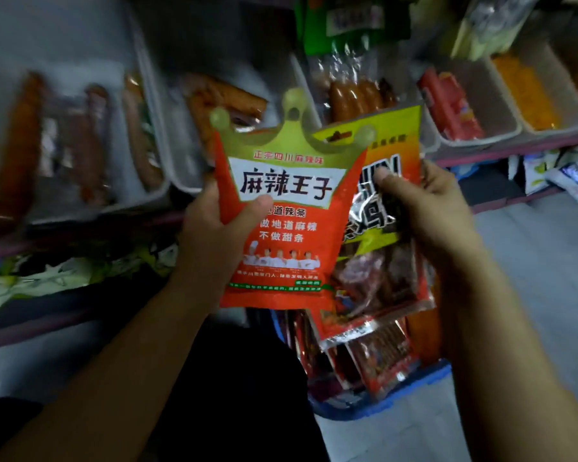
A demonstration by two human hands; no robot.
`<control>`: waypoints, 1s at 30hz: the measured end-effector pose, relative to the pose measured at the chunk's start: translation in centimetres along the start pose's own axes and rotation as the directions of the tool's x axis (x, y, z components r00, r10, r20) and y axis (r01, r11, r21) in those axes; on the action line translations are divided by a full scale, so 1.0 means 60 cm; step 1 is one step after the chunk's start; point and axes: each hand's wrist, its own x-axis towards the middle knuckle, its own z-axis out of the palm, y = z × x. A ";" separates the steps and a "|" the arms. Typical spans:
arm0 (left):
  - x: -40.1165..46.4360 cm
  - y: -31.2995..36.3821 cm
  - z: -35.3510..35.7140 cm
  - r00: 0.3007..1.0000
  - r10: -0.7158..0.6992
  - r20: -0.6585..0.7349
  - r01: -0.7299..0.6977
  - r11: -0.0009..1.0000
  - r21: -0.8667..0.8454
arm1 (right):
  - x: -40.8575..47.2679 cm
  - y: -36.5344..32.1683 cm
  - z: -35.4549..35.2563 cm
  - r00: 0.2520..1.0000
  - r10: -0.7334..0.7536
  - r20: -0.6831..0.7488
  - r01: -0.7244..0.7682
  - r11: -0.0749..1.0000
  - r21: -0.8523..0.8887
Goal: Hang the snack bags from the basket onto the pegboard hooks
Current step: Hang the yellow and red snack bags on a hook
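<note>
Between the two raised hands, two snack bags are held up side by side, overlapping. Left hand (214, 221) grips the orange crown-topped bag (287, 208) by its left edge, thumb pressed on the front just under the white label, fingers hidden behind. The bag is upright, slightly tilted, with a round hang hole visible in the middle crown point.

Right hand (427, 208) grips the yellow-and-red bag (384, 261), thumb on the front near its upper half, fingers curled round the right edge. This bag sits behind the crown-topped one, which covers its left part; its clear lower window shows dark reddish strips.

Below the right hand, the blue basket (414, 391) holds more red snack packets (377, 358) (count not readable, they overlap).

Beyond both hands, a shelf (514, 151) carries clear trays (474, 105) with sausages and red and orange packets; picture there is blurred. Above the hands, a clear pack of sausages (351, 88) with a green header hangs down, its hook not visible. Below the shelf to the right, small white packets (561, 175) lie on a lower level. Floor (531, 295) is pale, to the right of the right forearm.
</note>
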 end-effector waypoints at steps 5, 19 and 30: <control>0.019 0.111 -0.106 0.954 0.195 -0.227 -0.212 0.976 -0.053 | 0.031 -0.148 0.101 0.973 -0.215 0.084 0.209 0.975 0.082; 0.049 0.344 -0.415 0.729 0.444 -0.521 -0.497 0.867 0.042 | 0.045 -0.366 0.439 0.651 -0.688 0.321 0.723 0.691 0.016; 0.083 0.413 -0.536 0.710 0.475 -0.520 -0.516 0.853 0.074 | 0.050 -0.505 0.590 0.626 -0.736 0.259 0.728 0.670 0.144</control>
